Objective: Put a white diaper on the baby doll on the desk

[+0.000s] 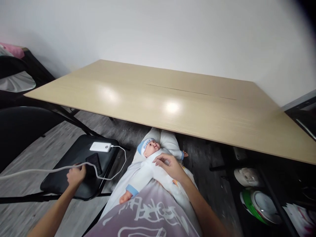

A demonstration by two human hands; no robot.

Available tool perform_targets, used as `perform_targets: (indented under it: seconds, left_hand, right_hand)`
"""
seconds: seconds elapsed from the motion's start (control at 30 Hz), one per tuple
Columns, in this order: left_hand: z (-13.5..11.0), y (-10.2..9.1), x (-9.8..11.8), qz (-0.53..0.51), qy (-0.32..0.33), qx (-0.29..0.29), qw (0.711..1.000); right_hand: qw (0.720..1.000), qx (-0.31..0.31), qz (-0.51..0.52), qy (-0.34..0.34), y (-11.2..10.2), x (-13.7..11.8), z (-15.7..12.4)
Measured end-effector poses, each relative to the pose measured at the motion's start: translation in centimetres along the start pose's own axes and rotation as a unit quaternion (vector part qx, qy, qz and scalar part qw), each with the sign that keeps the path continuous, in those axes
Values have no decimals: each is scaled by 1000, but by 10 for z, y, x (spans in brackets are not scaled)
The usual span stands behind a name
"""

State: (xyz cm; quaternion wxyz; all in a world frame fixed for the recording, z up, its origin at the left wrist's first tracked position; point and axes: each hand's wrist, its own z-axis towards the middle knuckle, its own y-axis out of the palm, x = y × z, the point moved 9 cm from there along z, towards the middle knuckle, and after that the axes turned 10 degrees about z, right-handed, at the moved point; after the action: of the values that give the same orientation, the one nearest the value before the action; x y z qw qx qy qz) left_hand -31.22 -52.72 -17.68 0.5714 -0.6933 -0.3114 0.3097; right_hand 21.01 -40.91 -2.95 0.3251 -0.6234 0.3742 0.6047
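Note:
A baby doll (160, 169) in white clothes and a blue-trimmed cap lies face up across the lap. My right hand (171, 166) rests on the doll's chest with loosely bent fingers and nothing visible in them. Over the black chair seat (61, 169) at the left, my left hand (76, 176) has its fingers curled in; what they hold, if anything, is hidden. Just right of that hand lies a dark phone-like object (94, 163). A white power bank (100, 146) sits farther back on the seat, with a white cable (120, 166) plugged in and looping past my left hand.
A light wooden table (138, 95) stands ahead against a white wall, its near edge above the knees. Another black chair back (24, 128) is at the far left. Shelves at the right hold a white-and-green round container (259, 204) and papers (300, 217).

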Motion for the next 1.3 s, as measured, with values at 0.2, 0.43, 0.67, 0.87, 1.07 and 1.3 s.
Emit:
perform_targets:
  seconds: [0.2, 0.43, 0.67, 0.87, 1.07, 1.3]
  left_hand:
    - [15, 32, 15, -22, -28, -34, 999]
    - [-25, 40, 13, -31, 18, -36, 999]
    - [-58, 41, 12, -36, 79, -27, 996]
    - [-64, 35, 24, -3, 68, 6, 998]
    - [-76, 22, 41, 32, 52, 42, 997]
    - [-77, 22, 46, 50, 42, 57, 996]
  right_hand:
    - [1000, 25, 6, 4, -6, 15, 3]
    - [1000, 28, 7, -2, -9, 24, 3]
    - [999, 28, 25, 5, -10, 24, 3]
    - [999, 29, 37, 8, -13, 31, 4]
    - [998, 35, 45, 5, -14, 34, 5]
    - [998, 36, 53, -1, -15, 36, 6]
